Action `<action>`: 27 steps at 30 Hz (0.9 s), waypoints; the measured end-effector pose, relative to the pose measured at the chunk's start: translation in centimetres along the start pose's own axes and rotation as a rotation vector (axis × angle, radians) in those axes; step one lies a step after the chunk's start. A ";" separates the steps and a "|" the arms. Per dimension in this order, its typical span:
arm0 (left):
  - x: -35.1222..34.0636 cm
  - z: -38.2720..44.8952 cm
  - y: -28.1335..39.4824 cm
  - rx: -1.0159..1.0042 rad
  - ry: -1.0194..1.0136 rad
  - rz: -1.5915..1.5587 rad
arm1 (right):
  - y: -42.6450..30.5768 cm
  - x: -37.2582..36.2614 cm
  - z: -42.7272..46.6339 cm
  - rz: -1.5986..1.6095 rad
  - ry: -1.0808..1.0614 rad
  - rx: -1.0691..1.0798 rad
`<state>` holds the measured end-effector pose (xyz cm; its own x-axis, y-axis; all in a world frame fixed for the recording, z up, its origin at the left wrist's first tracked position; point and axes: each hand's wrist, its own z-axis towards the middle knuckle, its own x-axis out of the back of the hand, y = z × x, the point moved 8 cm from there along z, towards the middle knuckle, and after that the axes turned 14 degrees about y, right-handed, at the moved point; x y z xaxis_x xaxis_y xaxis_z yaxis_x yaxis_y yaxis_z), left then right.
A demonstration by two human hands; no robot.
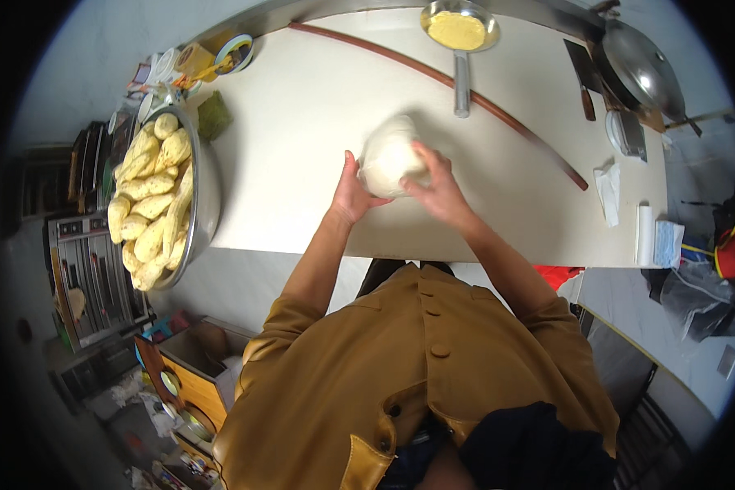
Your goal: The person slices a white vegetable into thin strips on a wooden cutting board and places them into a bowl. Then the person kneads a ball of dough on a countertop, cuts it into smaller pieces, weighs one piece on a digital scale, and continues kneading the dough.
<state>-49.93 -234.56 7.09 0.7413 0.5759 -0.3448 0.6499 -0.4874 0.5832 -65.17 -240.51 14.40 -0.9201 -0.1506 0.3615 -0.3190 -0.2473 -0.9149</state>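
Note:
A rounded white mass (389, 160), which looks like dough in a thin clear plastic bag, is between my hands above the near middle of the pale worktop (294, 122). My left hand (353, 193) cradles its left side and lower edge, thumb raised and fingers partly under it. On the other side, my right hand (438, 187) grips it with bent fingers, slightly blurred. Beyond them, a long reddish-brown wooden rod (398, 60) lies diagonally across the worktop. The handle of a metal pan (433, 24) holding a yellow mass (456, 30) extends over this rod.
At left, a large metal basin (205, 202) holds several peeled yellowish sweet potatoes (153, 184). A green cloth or sponge (215, 116) lies beyond it. The right side has a cleaver (582, 67), a wok (640, 67), a crumpled tissue (607, 193) and a white roll (644, 236).

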 end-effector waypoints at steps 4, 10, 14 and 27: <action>-0.9 -1.6 1.5 -0.131 -0.349 -0.636 | -9.1 0.3 -2.1 0.225 -0.386 0.242; 1.2 -2.7 1.6 -0.359 -0.187 -0.583 | -8.9 0.6 0.6 0.186 -0.149 -0.031; 1.6 -3.2 1.4 -0.359 -0.224 -0.563 | -7.6 -3.4 0.1 -0.003 -0.310 0.049; -0.4 -7.3 2.8 -0.681 -0.044 -0.040 | -8.0 -1.0 0.3 0.172 -0.146 0.190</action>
<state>-49.65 -231.35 14.18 0.7344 0.5507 -0.3968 0.4373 0.0633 0.8971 -61.60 -238.64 21.43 -0.9101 -0.3389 0.2385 -0.0999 -0.3792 -0.9199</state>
